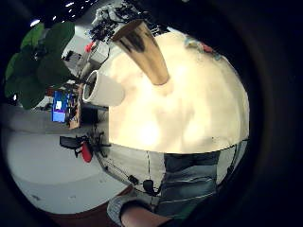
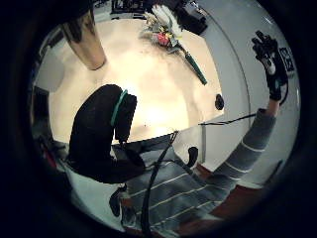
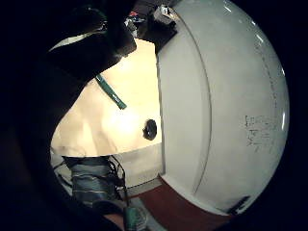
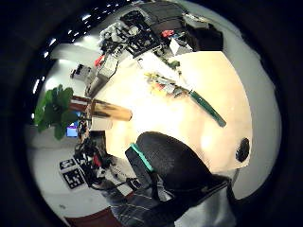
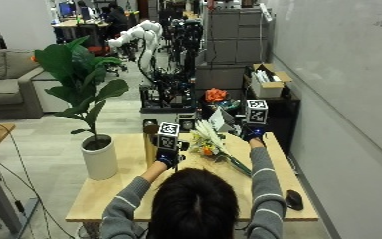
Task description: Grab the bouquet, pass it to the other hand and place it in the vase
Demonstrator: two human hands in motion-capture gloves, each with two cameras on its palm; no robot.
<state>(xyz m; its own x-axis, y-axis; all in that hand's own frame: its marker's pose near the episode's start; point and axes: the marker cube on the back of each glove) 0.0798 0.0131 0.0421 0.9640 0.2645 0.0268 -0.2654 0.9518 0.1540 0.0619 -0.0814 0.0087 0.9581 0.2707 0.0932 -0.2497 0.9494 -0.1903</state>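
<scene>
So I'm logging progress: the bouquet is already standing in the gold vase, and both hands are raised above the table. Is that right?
Not quite. The bouquet still lies flat on the table, apart from the gold vase, as the left thumb side palm view and the outside view show. Both the left hand and right hand are raised above the table.

Light wooden bench fills the lower middle of the outside view. On its left part – a white pot w/ a big-leafed green plant. Near the bench's right edge, lower right of frame, a small black rounded object – can't tell what it is. Grey sofa at upper left. White wall runs down the right side. Open cardboard box on a dark cabinet, upper right of centre.
</scene>
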